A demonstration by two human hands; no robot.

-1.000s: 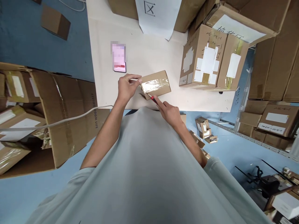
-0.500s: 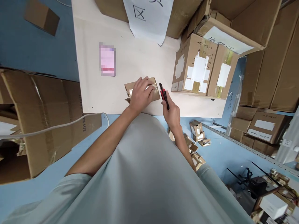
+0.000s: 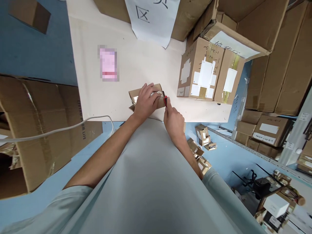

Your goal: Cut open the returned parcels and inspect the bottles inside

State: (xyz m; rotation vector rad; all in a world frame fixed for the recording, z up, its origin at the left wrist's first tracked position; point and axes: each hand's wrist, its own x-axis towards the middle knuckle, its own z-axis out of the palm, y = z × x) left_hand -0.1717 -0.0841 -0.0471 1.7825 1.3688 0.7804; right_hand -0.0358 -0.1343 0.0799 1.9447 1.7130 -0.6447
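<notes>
A small cardboard box [image 3: 159, 103] with shiny tape over it lies near the front edge of the white table [image 3: 90, 100]. My left hand [image 3: 145, 101] lies over its top, with the fingers curved round it and holding it down. A flap stands loose at the box's left end. My right hand [image 3: 174, 122] is closed round a red and black box cutter [image 3: 165, 100]. The cutter's tip is at the right end of the box, by the tape; the blade itself is mostly hidden.
A blurred pink item [image 3: 108, 64] lies at the table's left. Labelled cartons [image 3: 207, 70] stand at the right. A white cable [image 3: 60, 128] crosses in front of a big carton [image 3: 48, 136] on the left. Opened small boxes [image 3: 203, 135] lie on the blue floor.
My right hand has brought the box cutter left, from beside the box onto its right end. My left hand stays on the box. The whole view has shifted slightly.
</notes>
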